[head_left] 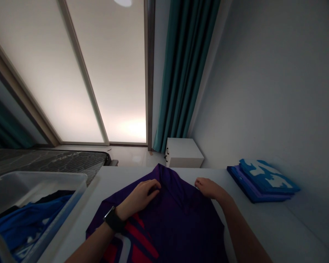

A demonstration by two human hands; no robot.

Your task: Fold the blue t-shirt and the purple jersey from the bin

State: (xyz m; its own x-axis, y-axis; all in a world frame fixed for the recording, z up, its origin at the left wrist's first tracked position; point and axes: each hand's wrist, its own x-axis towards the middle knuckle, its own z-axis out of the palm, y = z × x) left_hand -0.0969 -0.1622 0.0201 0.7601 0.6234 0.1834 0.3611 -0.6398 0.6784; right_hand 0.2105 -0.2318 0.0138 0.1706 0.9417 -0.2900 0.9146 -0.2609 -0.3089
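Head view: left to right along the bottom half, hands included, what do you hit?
Clear plastic bin → left hand → right hand → folded stack. Left out: purple garment, which spans the middle.

The near purple garment (186, 233) is creased, matt cloth. The bin (57, 174) at left is smooth, translucent plastic; the far door panels (115, 73) look frosted.
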